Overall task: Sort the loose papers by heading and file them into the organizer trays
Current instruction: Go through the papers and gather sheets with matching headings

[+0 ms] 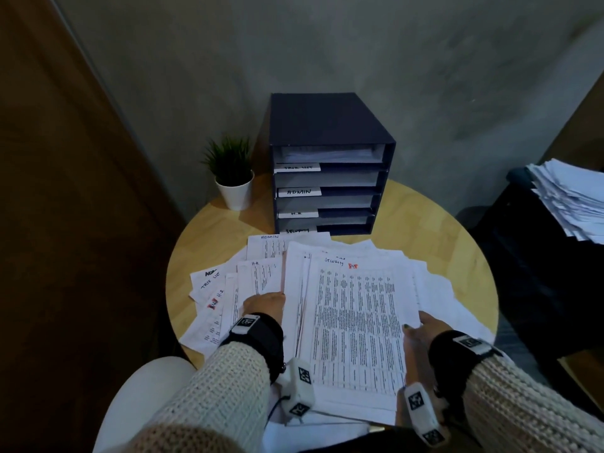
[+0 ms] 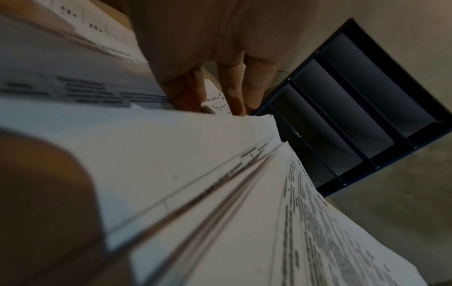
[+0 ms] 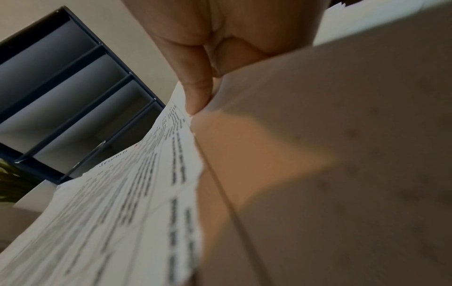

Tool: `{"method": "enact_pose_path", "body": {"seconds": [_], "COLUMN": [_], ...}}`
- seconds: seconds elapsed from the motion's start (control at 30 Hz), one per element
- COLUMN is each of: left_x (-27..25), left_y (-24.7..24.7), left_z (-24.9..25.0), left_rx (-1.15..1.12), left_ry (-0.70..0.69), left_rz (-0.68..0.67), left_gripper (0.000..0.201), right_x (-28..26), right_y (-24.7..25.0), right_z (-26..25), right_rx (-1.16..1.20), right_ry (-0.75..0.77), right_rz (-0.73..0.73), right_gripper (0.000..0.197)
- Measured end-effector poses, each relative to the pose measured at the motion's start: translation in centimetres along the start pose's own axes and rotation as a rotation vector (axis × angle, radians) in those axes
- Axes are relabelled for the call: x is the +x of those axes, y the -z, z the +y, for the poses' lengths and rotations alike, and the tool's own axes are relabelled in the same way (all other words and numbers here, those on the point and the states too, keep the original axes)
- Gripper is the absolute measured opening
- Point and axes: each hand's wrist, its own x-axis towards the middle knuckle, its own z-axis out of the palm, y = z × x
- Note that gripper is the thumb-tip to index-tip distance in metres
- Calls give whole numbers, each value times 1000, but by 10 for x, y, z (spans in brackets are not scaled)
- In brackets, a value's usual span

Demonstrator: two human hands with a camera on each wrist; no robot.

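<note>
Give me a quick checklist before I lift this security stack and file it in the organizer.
1. Top sheet heading reads SECURITY: ok.
2. Right hand pinches the stack's right edge: ok.
3. Left hand grips the left edge: cannot tell, fingers hidden under paper.
4. All sheets beneath share that heading: cannot tell.
5. SECURITY tray, the bottom one of the organizer, free at its mouth: not ok, loose papers lie against it.
</note>
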Motion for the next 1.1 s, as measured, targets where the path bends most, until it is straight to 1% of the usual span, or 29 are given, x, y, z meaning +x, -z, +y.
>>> {"method": "enact_pose_path", "body": {"seconds": [0.03,0.1,0.17,0.23,0.3,0.4,0.5,0.6,0.7,0.77,0.83,0.9,0.93,1.0,1.1], "left_x": [-1,-4,-4,-9,-13,-8,-10,-20,-31,-41,-49,-54,-55,-52,-40], "left_y": [2,6,6,6,5,5,8,13,20,31,43,57,64,77,88], "left_z": [4,16,17,22,23,18,16,23,39,54,66,78,84,90,74], "left_rx": [-37,-201,-191,-244,-325,-442,-534,-593,-529,-475,-464,-473,-479,-488,-470], "left_ry": [6,69,52,92,127,147,93,12,-121,-215,-300,-369,-385,-364,-231], "left_rz": [-16,-143,-124,-150,-182,-192,-207,-106,16,50,66,113,134,177,225], "left_gripper": [51,47,40,36,34,29,27,27,29,31,32,30,29,30,33], "right_x": [0,1,3,3,4,3,0,-3,-5,-8,-13,-18,-19,-19,-24], "right_y": [0,0,-1,-1,-1,0,2,2,2,3,5,5,5,5,5], "right_z": [1,2,3,3,3,2,0,1,-1,-3,-5,-5,-5,-5,-6], "right_rx": [-2,10,18,9,5,-4,-14,-13,-31,-39,-26,-18,-23,-20,-13], "right_ry": [-2,4,10,10,18,22,13,12,11,10,5,1,-3,-13,-30], "right_rz": [-4,-6,-6,-3,0,-6,-7,0,7,6,9,19,25,45,56], "right_gripper": [61,61,61,59,56,54,57,58,57,58,58,59,60,62,62]}}
